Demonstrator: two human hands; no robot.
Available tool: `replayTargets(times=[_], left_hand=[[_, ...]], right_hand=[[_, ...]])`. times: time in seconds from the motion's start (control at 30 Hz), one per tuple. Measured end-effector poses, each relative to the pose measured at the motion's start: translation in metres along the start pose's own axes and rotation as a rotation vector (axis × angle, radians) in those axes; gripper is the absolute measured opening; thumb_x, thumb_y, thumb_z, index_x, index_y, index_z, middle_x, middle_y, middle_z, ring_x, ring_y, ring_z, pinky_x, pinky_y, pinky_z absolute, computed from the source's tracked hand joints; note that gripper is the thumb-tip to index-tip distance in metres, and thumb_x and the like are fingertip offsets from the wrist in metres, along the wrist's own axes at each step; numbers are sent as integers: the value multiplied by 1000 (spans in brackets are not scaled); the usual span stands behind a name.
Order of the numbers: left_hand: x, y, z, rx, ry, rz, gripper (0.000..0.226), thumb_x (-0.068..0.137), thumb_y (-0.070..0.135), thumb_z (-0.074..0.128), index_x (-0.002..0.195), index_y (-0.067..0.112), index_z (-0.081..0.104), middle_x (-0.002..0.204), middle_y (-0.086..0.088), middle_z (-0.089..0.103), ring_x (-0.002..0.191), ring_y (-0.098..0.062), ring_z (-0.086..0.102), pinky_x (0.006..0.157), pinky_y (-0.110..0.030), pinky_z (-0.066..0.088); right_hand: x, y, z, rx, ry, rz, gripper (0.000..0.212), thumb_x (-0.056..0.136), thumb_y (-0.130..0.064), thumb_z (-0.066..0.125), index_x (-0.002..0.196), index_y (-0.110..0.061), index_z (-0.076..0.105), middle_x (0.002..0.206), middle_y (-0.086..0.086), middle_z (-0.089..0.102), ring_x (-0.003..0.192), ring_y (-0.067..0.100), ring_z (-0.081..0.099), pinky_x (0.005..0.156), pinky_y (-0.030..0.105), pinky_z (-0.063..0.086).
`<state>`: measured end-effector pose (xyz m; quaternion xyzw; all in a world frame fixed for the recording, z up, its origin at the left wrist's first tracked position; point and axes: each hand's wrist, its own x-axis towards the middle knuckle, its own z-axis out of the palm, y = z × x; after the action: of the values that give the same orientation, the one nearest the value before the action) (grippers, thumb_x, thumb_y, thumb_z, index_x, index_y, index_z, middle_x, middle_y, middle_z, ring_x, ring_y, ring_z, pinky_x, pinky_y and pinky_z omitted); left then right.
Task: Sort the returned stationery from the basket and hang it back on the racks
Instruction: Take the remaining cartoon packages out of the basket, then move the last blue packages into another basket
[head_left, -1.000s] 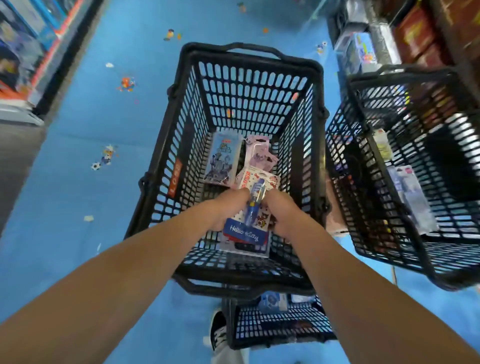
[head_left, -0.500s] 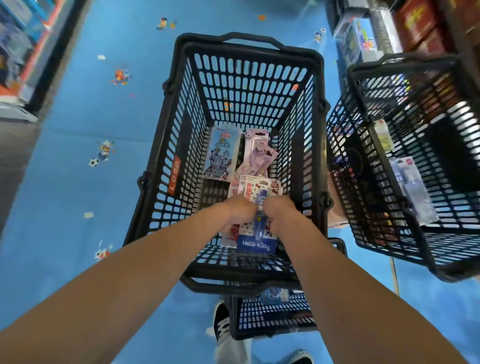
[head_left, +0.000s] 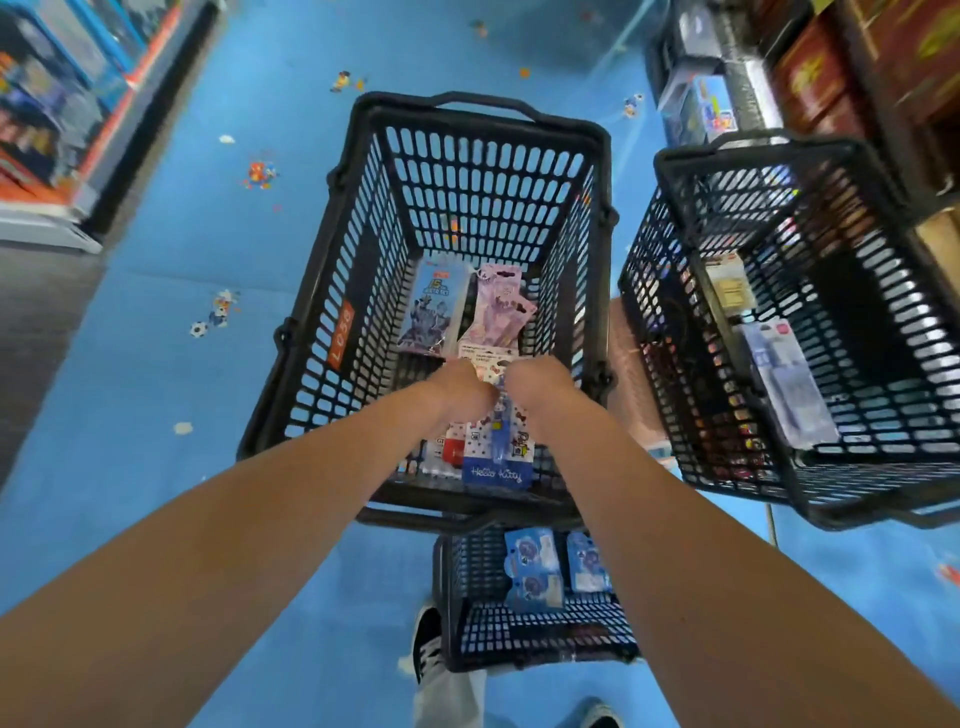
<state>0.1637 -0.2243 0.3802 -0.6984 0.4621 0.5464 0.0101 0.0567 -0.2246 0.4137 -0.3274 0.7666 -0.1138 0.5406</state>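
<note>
Both hands grip the top half of the Hello Kitty pen pack (head_left: 497, 465): left hand (head_left: 460, 392) and right hand (head_left: 540, 392) are curled on it from either side, knuckles nearly touching. The fingertips are hidden under the card, so we can't tell how deep the hold goes. The pack is low inside the middle basket (head_left: 483, 176), near its front wall, with its bottom edge hanging free. A second card with a red item (head_left: 453, 451) sits just behind it, seemingly in the same hold. Main risk, as we judge it: only the top ends are held, so the back card could slide out when the hands lift. The free bottom edge could also catch the mesh or the rim on the way up and bend the card. A blue pack (head_left: 434, 306) and a pink pack (head_left: 501, 306) lie on the floor of the basket past the hands and touch each other, so a low lift may drag them. The right basket (head_left: 769, 150) and the lower basket (head_left: 519, 639) hold other packs, so a drop there would mix the sorting. Hang holes are not visible.
</note>
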Motion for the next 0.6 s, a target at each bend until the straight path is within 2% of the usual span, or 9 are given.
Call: replayTargets(times=[0.1, 0.13, 0.2, 0.23, 0.3, 0.4, 0.5, 0.57, 0.6], left_hand=[[-23, 9, -2, 10, 92, 50, 10, 99, 11, 52, 104, 3, 56, 94, -10, 56, 73, -17, 51, 52, -25, 37], [-31, 12, -2, 15, 128, 68, 17, 99, 13, 54, 111, 1, 56, 97, -10, 56, 78, -19, 54, 55, -23, 37], [-50, 20, -1, 13, 194, 97, 33, 98, 17, 57, 126, 0, 55, 108, -10, 58, 94, -26, 58, 66, -32, 43], [-64, 25, 0, 10, 214, 114, 30, 98, 16, 57, 125, 1, 56, 106, -9, 57, 93, -25, 57, 70, -34, 44], [-92, 34, 6, 16, 252, 129, 10, 98, 13, 56, 105, 6, 55, 89, -5, 52, 79, -22, 51, 65, -31, 40], [-136, 53, 18, 29, 351, 181, 5, 92, 8, 55, 87, 9, 53, 79, -5, 51, 67, -21, 49, 53, -28, 35], [-179, 77, 49, -120, 342, 275, 12, 95, 3, 54, 97, 3, 66, 90, -17, 69, 74, -22, 65, 51, -24, 52], [-197, 90, 66, -87, 276, 298, 21, 97, 1, 52, 83, 0, 68, 82, -18, 74, 68, -22, 69, 57, -26, 59], [-204, 97, 81, -47, 222, 284, 24, 98, 2, 52, 79, 1, 66, 74, -15, 73, 62, -21, 68, 53, -26, 57]], right_hand=[[-14, 2, -16, 65, -46, -114, 4, 100, -11, 48, 98, -14, 49, 80, 1, 46, 68, 14, 46, 67, 29, 47], [-19, 3, -21, 88, -65, -163, 6, 100, -10, 48, 104, -13, 51, 86, 5, 52, 73, 18, 52, 71, 32, 50], [-31, 5, -32, 105, -88, -244, 15, 97, -7, 49, 107, -8, 60, 98, 12, 58, 88, 26, 57, 79, 42, 54], [-39, 7, -39, 108, -83, -275, 19, 96, -5, 48, 105, -4, 64, 98, 14, 59, 88, 26, 58, 71, 43, 53], [-60, 13, -54, 110, -80, -329, 16, 90, -5, 46, 86, -8, 62, 88, 15, 60, 80, 26, 56, 59, 40, 40], [-91, 26, -88, 83, -79, -447, 11, 86, -8, 51, 80, -5, 60, 90, 26, 68, 77, 35, 62, 65, 47, 47], [-121, 48, -133, 102, -158, -525, 10, 96, -9, 56, 90, -7, 64, 85, 15, 73, 71, 22, 70, 57, 25, 47], [-133, 61, -153, 75, -194, -544, 15, 96, -7, 56, 83, -12, 61, 71, 9, 66, 55, 13, 64, 49, 19, 41], [-136, 75, -166, 56, -215, -530, 20, 96, -6, 56, 78, -13, 59, 66, 8, 63, 50, 12, 60, 46, 19, 39]])
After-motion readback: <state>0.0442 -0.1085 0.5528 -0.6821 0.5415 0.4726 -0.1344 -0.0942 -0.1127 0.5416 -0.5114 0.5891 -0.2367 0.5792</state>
